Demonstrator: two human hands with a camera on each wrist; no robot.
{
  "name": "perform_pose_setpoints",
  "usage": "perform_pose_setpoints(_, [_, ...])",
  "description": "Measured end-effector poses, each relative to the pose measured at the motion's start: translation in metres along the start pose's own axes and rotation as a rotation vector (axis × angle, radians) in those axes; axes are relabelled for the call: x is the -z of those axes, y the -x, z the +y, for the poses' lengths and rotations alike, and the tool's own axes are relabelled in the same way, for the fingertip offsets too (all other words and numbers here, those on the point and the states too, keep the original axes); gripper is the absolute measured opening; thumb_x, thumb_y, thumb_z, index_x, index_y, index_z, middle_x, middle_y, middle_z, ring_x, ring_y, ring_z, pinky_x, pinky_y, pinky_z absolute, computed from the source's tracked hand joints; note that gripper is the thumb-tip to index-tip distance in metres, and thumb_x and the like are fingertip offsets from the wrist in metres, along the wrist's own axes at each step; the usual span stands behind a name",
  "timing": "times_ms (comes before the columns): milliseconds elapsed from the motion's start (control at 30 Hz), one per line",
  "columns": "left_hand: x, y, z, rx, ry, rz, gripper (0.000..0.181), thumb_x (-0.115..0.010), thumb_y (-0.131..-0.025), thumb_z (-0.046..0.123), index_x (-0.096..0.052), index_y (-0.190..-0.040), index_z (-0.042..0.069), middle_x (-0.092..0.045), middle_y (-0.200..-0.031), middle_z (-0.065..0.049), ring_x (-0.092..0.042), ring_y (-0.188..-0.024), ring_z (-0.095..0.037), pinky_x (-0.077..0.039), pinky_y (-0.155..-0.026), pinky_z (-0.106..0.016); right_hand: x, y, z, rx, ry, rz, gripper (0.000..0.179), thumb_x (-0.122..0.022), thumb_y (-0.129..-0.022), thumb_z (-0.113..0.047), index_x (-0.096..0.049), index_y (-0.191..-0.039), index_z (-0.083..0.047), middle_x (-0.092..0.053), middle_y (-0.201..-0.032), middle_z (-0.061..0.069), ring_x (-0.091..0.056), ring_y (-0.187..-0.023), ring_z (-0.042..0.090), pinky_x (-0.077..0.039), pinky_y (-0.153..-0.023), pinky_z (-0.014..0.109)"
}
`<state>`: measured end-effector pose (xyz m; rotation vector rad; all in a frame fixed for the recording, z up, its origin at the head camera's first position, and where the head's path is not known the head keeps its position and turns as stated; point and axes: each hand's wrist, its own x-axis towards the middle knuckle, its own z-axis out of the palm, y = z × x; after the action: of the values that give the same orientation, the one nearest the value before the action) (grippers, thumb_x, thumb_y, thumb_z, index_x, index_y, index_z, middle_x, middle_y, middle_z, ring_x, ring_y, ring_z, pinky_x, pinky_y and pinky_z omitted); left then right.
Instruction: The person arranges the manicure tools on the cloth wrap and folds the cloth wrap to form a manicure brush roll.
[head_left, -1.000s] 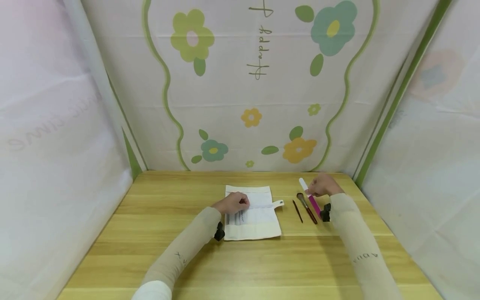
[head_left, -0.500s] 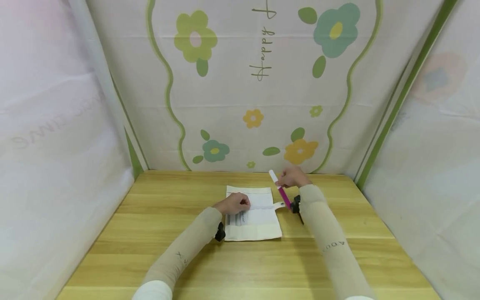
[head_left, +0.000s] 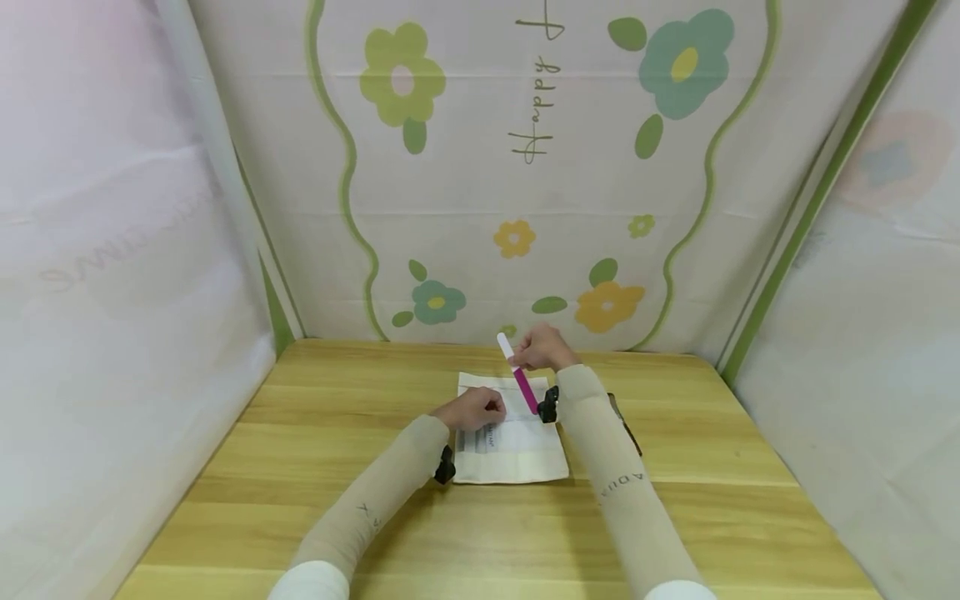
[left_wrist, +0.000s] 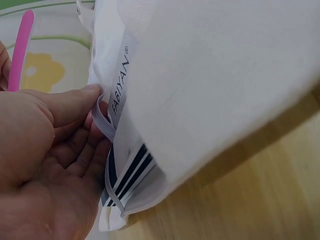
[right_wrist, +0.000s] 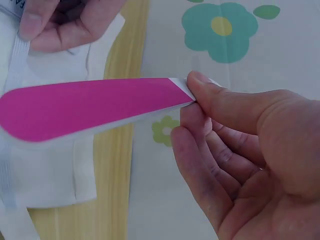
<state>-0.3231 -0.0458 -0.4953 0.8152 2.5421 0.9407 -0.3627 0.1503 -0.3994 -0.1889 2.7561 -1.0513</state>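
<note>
Pink-white stick [head_left: 522,382]: long axis slanting, white end [head_left: 505,344] far-left, apparently above pouch [head_left: 525,454].

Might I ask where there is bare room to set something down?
Bare tabletop lies left of the left forearm, between it and the right forearm in front of the pouch, and right of the brush. The pouch is crowded: the left hand pinches its elastic, the right hand holds a pink stick.

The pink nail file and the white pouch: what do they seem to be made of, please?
Nail file: perhaps coated board or foam; matte pink face over a pale edge. White pouch: probably matte cloth, judging by its softly bending flap.
</note>
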Motion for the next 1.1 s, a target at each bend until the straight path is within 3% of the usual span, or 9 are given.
perform_pose_setpoints(267, [-0.002,-0.001,0.002,0.008,0.001,-0.003,0.014,-0.062,-0.107,0.013,-0.071,-0.097,0.01,-0.065,-0.087,0.002,-0.054,-0.079,-0.009,-0.047,-0.077,-0.025,-0.016,-0.007,0.005,0.059,-0.044,0.088,0.014,-0.085,-0.09,-0.015,-0.081,-0.082,-0.004,-0.079,-0.081,0.01,-0.063,-0.068,0.015,-0.051,-0.062,0.023])
perform_pose_setpoints(533, [-0.003,-0.002,0.0,0.001,0.0,0.004,0.013,-0.062,-0.107,0.014,-0.072,-0.098,0.01,-0.066,-0.088,0.002,-0.055,-0.079,-0.008,-0.048,-0.077,-0.024,-0.026,-0.014,0.014,0.094,-0.175,0.191,0.013,-0.083,-0.091,-0.014,-0.081,-0.091,-0.001,-0.08,-0.088,0.015,-0.07,-0.075,0.021,-0.049,-0.06,0.024])
perform_pose_setpoints(767, [-0.003,-0.003,-0.002,-0.027,-0.007,0.002,0.015,-0.06,-0.108,0.013,-0.073,-0.099,0.009,-0.067,-0.088,0.001,-0.054,-0.077,-0.007,-0.048,-0.076,-0.023,-0.036,-0.018,0.031,0.115,-0.294,0.282,0.016,-0.083,-0.093,-0.015,-0.078,-0.097,-0.001,-0.079,-0.093,0.015,-0.072,-0.077,0.02,-0.057,-0.067,0.027])
perform_pose_setpoints(900, [-0.001,-0.002,-0.002,-0.011,0.005,0.001,0.016,-0.06,-0.108,0.013,-0.073,-0.1,0.01,-0.067,-0.088,0.002,-0.055,-0.078,-0.008,-0.048,-0.077,-0.023,-0.041,-0.018,0.036,0.1,-0.346,0.296,0.017,-0.082,-0.094,-0.017,-0.077,-0.101,-0.002,-0.079,-0.098,0.016,-0.075,-0.087,0.032,-0.061,-0.075,0.036])
perform_pose_setpoints(1100, [0.003,0.0,-0.003,-0.003,0.036,0.002,0.015,-0.06,-0.108,0.013,-0.073,-0.101,0.01,-0.066,-0.09,0.002,-0.055,-0.08,-0.009,-0.048,-0.077,-0.024,-0.046,-0.02,0.038,0.06,-0.391,0.301,0.018,-0.081,-0.095,-0.018,-0.077,-0.101,-0.002,-0.078,-0.096,0.014,-0.073,-0.102,0.045,-0.062,-0.079,0.038])
